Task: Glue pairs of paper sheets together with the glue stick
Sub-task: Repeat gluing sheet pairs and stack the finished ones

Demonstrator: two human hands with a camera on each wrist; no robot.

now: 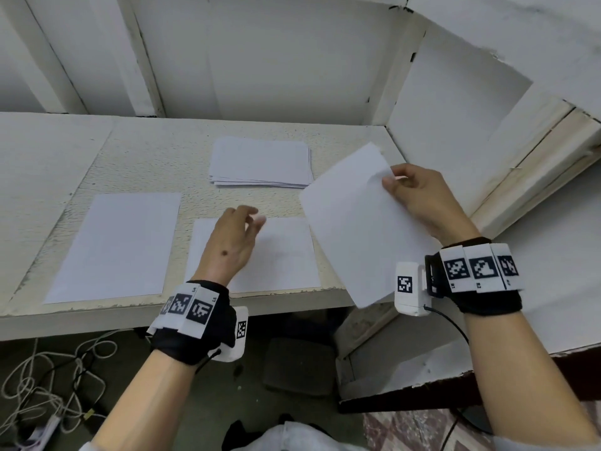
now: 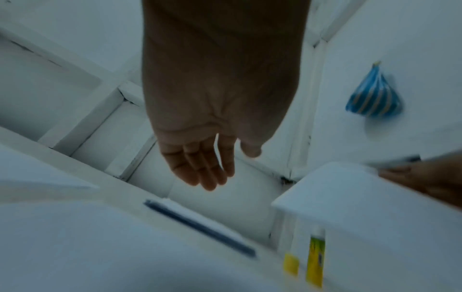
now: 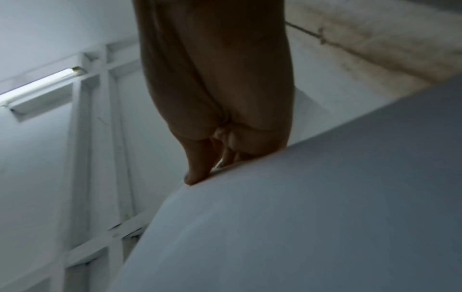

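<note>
Head view: the right hand (image 1: 419, 196) at centre right pinches a lifted sheet (image 1: 354, 229) by its upper edge. The left hand (image 1: 232, 242), fingers relaxed and holding nothing, is over a flat sheet (image 1: 286, 258) at the bench's (image 1: 146, 151) near edge. A paper stack (image 1: 260, 162) lies behind, another sheet (image 1: 117, 245) at left.

Left wrist view: the fingers (image 2: 200, 168) are loosely straight; a yellow-green glue stick (image 2: 315, 258) shows blurred at lower right.

Right wrist view: thumb and fingers (image 3: 197, 168) clamp the sheet's edge.

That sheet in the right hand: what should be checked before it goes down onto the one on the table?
1. Right hand pinches the held sheet: ok.
2. Left hand free to help, fingers relaxed: ok.
3. Table sheet lies flat: ok.
4. Glue on the table sheet: cannot tell.
5. Held sheet lined up with it: not ok, it is tilted and off to the right.
6. Glue stick out of the way: cannot tell.
</note>
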